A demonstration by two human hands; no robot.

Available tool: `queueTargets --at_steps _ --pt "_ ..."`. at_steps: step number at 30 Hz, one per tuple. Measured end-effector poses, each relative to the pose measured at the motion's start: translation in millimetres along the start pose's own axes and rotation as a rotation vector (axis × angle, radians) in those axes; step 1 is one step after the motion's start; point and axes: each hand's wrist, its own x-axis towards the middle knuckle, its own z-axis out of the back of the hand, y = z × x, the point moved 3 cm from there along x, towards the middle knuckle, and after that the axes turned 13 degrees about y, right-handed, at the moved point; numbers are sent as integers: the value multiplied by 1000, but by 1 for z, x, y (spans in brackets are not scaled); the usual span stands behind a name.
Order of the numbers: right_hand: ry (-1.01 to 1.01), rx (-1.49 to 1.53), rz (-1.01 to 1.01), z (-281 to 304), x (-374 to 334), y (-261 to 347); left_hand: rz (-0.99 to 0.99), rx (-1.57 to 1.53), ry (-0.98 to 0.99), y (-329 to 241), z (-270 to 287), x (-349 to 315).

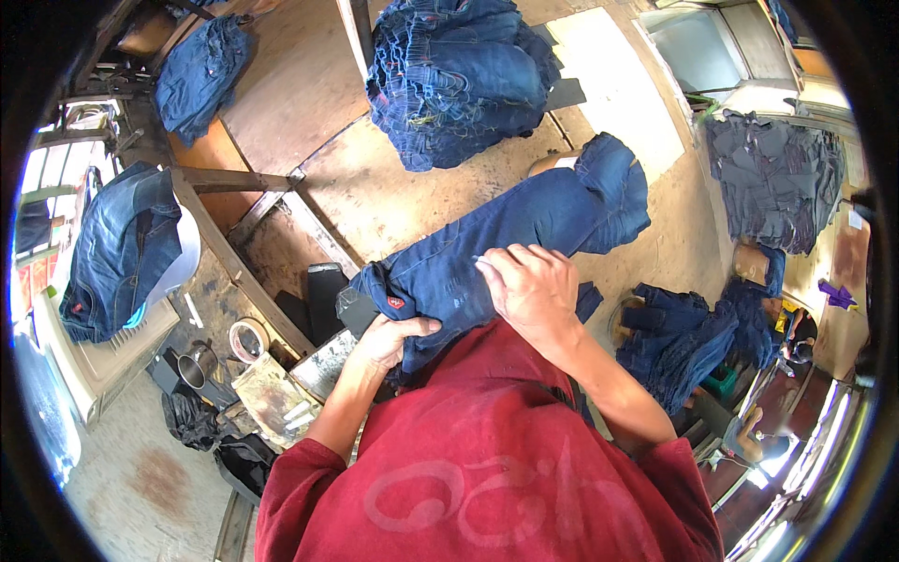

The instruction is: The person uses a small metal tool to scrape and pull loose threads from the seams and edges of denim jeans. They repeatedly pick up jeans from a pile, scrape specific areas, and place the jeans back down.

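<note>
Bare brown surface (375, 229) opens up between the jeans (506, 229) and the big denim pile (459, 84), with more room off the far leg end, to the right! Tighter on the left, where a dark wooden edge (234, 267) runs past a tape roll (236, 345). The jeans lie slantwise just in front of the red shirt (487, 421). Left hand (386, 341) clamps the waist end beside a red patch (395, 303), thumb on top; right hand (536, 292) curls over the denim, fingertips bunched, whether gripping, can't tell!
</note>
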Motion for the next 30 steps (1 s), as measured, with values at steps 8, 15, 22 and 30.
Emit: queueTargets --at_steps 8,15,22,30 --pt "-11 -114 26 10 8 -20 -51 56 15 -4 -2 2" --pt "15 -230 425 0 14 -33 -33 -69 52 6 1 6" --pt "59 -207 526 7 23 -25 -54 -81 18 9 3 2" --pt "-90 625 -175 -16 18 -161 -32 482 -477 -50 -11 44"
